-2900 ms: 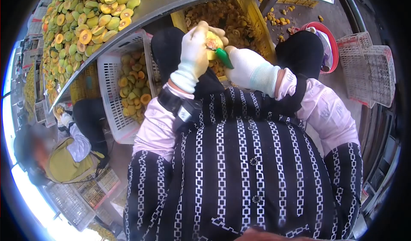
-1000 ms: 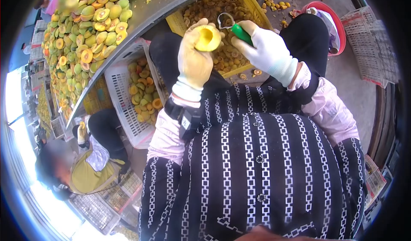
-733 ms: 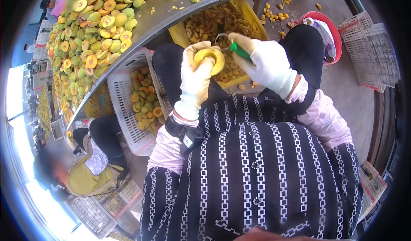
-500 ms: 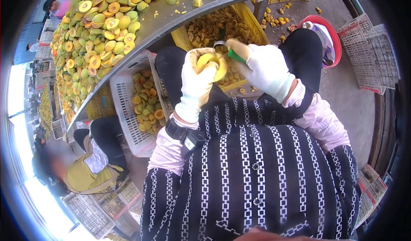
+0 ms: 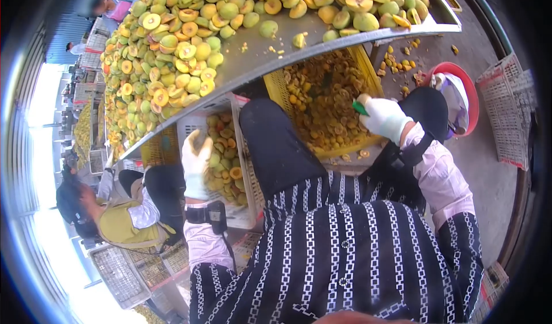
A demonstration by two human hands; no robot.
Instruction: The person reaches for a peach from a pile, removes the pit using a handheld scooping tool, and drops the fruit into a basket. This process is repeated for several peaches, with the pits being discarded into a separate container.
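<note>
My left hand (image 5: 197, 162), in a white glove with stained fingertips, is over the left side of the white crate (image 5: 251, 177). Its fingers look parted and I see no fruit in them. Cut peach pieces (image 5: 223, 145) lie in that crate, beside my left knee. My right hand (image 5: 384, 118), also gloved, is closed round a green-handled tool (image 5: 360, 107) above the right side of the yellow crate (image 5: 368, 65); the tool's metal end is not discernible. Brown-yellow pits and scraps (image 5: 322, 94) fill much of the yellow crate.
A metal table (image 5: 247, 50) carries a big heap of halved peaches (image 5: 172, 53). To the right stand a red tub (image 5: 474, 102) with cloth and stacked white crates (image 5: 506, 111). A seated co-worker (image 5: 129, 220) is at left. Scraps (image 5: 397, 65) litter the floor.
My left hand has moved left from in front of me to the white crate, and the peach piece it held is gone from it. My right hand has drawn apart rightward with the tool. The view has shifted.
</note>
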